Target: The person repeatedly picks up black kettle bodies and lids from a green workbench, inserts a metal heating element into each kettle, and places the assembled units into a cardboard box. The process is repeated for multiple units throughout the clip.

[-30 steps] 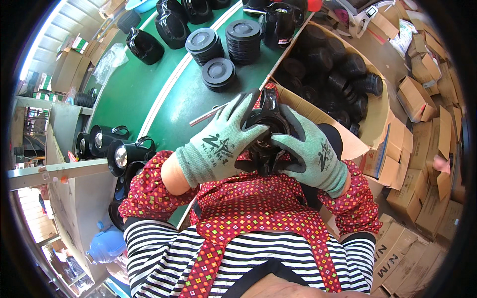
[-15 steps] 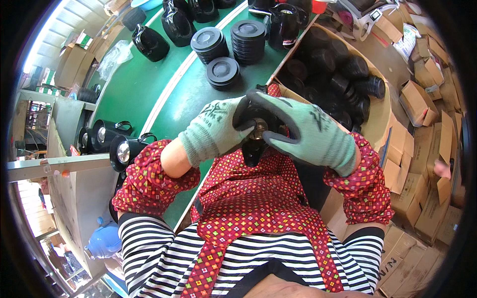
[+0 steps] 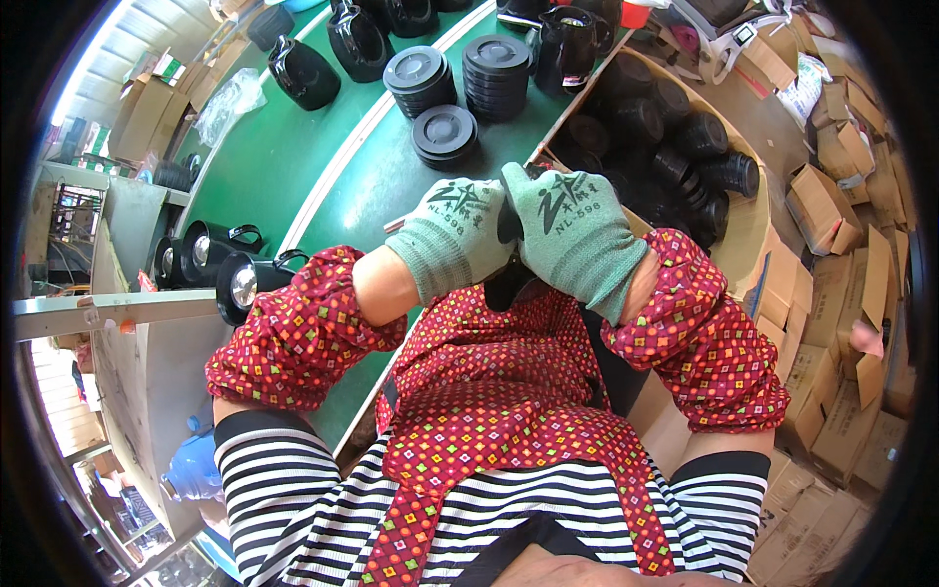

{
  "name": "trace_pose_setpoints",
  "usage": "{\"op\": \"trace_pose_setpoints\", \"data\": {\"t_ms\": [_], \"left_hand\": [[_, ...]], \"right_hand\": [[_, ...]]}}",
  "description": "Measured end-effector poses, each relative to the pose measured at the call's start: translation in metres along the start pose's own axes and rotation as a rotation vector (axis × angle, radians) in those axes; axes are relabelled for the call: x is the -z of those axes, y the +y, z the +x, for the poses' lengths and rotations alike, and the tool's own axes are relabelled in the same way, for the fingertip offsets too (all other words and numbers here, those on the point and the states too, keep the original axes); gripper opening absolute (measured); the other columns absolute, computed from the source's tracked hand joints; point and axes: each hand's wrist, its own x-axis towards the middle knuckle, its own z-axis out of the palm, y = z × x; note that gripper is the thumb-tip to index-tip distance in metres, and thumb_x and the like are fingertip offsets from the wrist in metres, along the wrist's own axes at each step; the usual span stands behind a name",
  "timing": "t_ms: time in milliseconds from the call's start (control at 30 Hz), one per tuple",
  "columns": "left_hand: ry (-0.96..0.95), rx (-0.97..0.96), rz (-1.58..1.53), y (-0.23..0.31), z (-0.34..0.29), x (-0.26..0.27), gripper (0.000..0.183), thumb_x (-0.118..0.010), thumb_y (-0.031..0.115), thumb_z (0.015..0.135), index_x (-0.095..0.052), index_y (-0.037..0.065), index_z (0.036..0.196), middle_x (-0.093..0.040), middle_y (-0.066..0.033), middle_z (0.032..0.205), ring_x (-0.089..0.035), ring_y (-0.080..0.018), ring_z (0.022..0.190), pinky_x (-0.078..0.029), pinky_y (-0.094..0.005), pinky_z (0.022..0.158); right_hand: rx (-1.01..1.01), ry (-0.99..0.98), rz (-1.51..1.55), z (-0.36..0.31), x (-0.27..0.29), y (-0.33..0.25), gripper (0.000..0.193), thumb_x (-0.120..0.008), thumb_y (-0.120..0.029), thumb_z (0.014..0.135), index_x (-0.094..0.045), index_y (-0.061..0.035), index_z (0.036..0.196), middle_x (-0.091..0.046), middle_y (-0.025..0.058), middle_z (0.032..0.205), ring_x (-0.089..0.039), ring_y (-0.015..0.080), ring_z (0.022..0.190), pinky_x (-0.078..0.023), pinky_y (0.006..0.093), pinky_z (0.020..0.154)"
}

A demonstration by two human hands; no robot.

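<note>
Over my lap, in front of my red patterned apron, my two gloved hands meet. My left hand (image 3: 458, 232) and my right hand (image 3: 575, 232) are both closed round a glossy black piece (image 3: 503, 291). Most of it is hidden behind the gloves, and only its lower end shows below them. Beyond my hands on the green table (image 3: 323, 215) stand stacks of black round lids: a taller stack (image 3: 496, 70), another beside it (image 3: 419, 76) and a low one (image 3: 443, 135) nearest me.
Glossy black jugs (image 3: 303, 73) stand along the far side of the table. At the left edge lie black handled jugs (image 3: 240, 284) with shiny openings. To the right, a large carton (image 3: 748, 220) holds many black round parts (image 3: 729, 173). Cardboard boxes (image 3: 822, 210) pile up beyond it.
My right hand has turned over so that its back faces up, and both hands have drawn together. The brass-coloured ring on the black piece is now covered.
</note>
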Motion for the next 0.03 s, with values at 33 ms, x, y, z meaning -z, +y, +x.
{"op": "trace_pose_setpoints", "data": {"t_ms": [33], "left_hand": [[0.003, -0.004, 0.002, 0.0011, -0.001, 0.0015, 0.033, -0.077, 0.029, 0.088, -0.073, 0.006, 0.111, -0.076, -0.0211, 0.094, -0.075, -0.0397, 0.088, -0.06, -0.0471, 0.08]], "right_hand": [[-0.022, 0.017, 0.014, -0.0017, -0.0008, 0.0002, 0.03, -0.071, -0.019, 0.091, -0.061, -0.0064, 0.116, -0.078, 0.0162, 0.099, -0.078, 0.0342, 0.094, -0.059, 0.0465, 0.081]]}}
